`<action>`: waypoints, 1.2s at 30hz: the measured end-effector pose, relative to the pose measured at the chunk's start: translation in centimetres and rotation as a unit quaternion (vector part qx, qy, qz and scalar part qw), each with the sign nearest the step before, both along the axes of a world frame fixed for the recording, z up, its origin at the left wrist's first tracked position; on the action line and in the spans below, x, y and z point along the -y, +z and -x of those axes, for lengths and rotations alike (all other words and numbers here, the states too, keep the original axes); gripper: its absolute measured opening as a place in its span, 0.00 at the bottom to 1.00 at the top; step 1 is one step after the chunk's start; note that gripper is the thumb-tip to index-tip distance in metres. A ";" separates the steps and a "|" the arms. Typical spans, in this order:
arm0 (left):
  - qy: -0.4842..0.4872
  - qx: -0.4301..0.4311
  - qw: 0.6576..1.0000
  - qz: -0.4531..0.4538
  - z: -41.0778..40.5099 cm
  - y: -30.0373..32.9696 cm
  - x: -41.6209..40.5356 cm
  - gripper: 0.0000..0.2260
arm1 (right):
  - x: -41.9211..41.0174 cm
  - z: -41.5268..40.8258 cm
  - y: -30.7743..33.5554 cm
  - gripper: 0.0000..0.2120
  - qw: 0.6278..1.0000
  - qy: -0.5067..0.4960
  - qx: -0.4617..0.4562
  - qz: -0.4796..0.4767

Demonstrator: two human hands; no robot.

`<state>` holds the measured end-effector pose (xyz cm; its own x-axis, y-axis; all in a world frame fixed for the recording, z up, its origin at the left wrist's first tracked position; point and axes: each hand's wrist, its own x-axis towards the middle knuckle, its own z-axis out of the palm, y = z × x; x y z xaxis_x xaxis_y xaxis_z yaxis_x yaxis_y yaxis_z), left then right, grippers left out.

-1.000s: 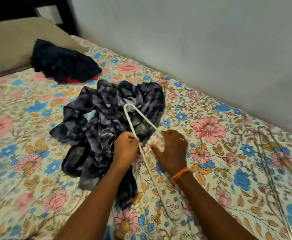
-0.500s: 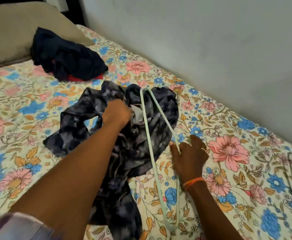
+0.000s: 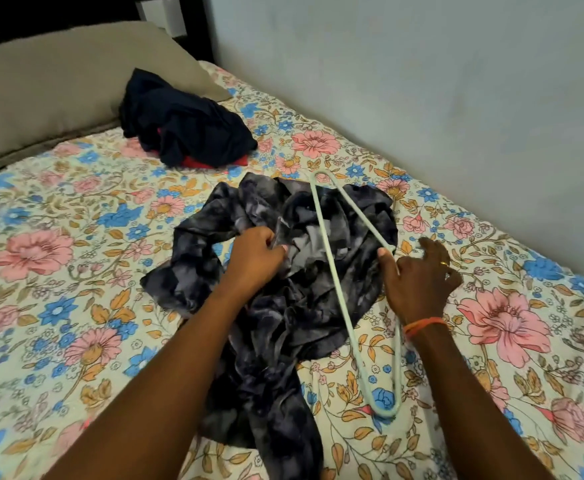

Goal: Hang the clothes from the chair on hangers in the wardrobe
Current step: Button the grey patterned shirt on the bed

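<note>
Gripping a fold of the crumpled dark tie-dye garment (image 3: 276, 299), the left hand (image 3: 254, 256) has its fingers curled into the cloth near the middle of the heap. The garment lies bunched on the flowered bedsheet (image 3: 58, 271), spreading away from that grip on every side, with one long strip trailing back toward the person under the left forearm.

Just to the right of that grip, a pale green hanger (image 3: 335, 258) lies across the garment, its thin frame a long narrow loop. One rounded end sits beyond the hands at the far edge of the cloth; the other rests on the bare sheet, nearer the person than either hand. The right hand (image 3: 418, 278) is at the hanger's right-hand bar, thumb tip touching the bar and the fingers spread and only loosely bent over the sheet. Whether the thumb and fingers actually pinch the bar cannot be told. An orange thread band (image 3: 422, 325) circles the right wrist, and a ring (image 3: 443, 263) shows on one finger.

Beyond the left hand, well apart from the heap, a dark navy garment (image 3: 183, 129) with a red piece showing under it lies against a beige pillow (image 3: 48, 95). Past the right hand, a pale wall (image 3: 422, 81) runs along the bed's edge.
</note>
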<state>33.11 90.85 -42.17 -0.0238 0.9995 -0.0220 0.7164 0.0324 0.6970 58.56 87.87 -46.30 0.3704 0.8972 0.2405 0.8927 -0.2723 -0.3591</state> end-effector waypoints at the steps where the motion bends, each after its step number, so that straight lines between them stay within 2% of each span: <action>1: -0.001 -0.002 1.000 0.006 0.2 -0.1 0.7 0.16 | -0.2 0.1 0.2 0.27 1.000 -0.003 -0.001 -0.007; 4: -0.017 -0.018 1.000 0.015 0.5 -0.1 3.4 0.18 | -0.5 0.5 1.1 0.27 1.000 -0.011 0.004 -0.005; 7: -0.026 -0.027 0.999 -0.021 0.4 0.1 5.9 0.17 | 0.4 -0.4 0.8 0.27 0.996 -0.003 0.070 0.050; 8: -0.004 -0.060 0.996 -0.062 0.8 0.3 6.3 0.15 | 1.0 -1.0 0.4 0.26 0.993 -0.005 0.093 0.079; 10: 0.098 -0.185 0.968 -0.137 2.7 0.7 6.7 0.13 | 2.2 -1.8 -0.3 0.25 0.986 -0.017 0.103 0.127; 11: 0.162 -0.234 0.950 -0.132 4.3 0.6 6.6 0.15 | 2.6 -1.8 -0.7 0.24 0.986 -0.020 0.090 0.141; 12: 0.222 -0.250 0.938 -0.086 6.2 0.4 6.6 0.20 | 2.9 -1.5 -0.8 0.23 0.986 -0.021 0.075 0.146; 14: 0.294 -0.178 0.937 0.062 10.4 -1.0 6.7 0.32 | 3.2 -0.1 -0.7 0.21 0.992 -0.014 0.042 0.122; 15: 0.288 -0.134 0.940 0.124 12.1 -1.9 6.9 0.36 | 3.2 1.0 -0.6 0.22 0.994 -0.009 0.029 0.101; 16: 0.251 -0.110 0.948 0.160 13.4 -2.9 7.1 0.35 | 3.3 2.2 -0.4 0.23 0.997 -0.008 0.016 0.079; 17: 0.209 -0.100 0.958 0.167 14.2 -3.6 7.4 0.30 | 3.4 3.6 0.0 0.25 0.998 -0.005 0.010 0.055; 19: 0.164 -0.070 0.976 0.122 14.2 -4.3 8.0 0.17 | 3.1 6.1 1.2 0.24 1.000 0.005 0.005 0.013; 22: 0.257 0.037 0.965 0.028 12.8 -3.6 8.6 0.07 | 2.9 9.8 3.1 0.16 0.994 0.071 -0.054 -0.066; 25: 0.351 0.114 0.925 -0.096 11.6 -1.4 9.5 0.06 | 3.4 14.6 5.0 0.01 0.936 0.237 -0.209 -0.158; 26: 0.345 0.122 0.920 -0.141 11.2 -0.5 10.1 0.05 | 3.8 16.6 5.8 0.04 0.911 0.280 -0.263 -0.151; 28: 0.262 0.071 0.934 -0.234 10.6 0.7 11.5 0.06 | 4.0 20.6 7.1 0.11 0.844 0.319 -0.426 -0.069; 30: 0.110 0.013 0.946 -0.305 9.7 0.4 13.1 0.05 | 3.9 23.6 8.2 0.19 0.759 0.292 -0.578 0.072; 33: -0.074 -0.068 0.938 -0.333 9.1 -1.5 15.5 0.06 | 3.9 24.8 7.6 0.22 0.659 0.247 -0.665 0.251; 36: -0.121 -0.126 0.926 -0.335 9.5 -2.9 16.3 0.09 | 4.6 23.7 5.4 0.20 0.566 0.213 -0.756 0.250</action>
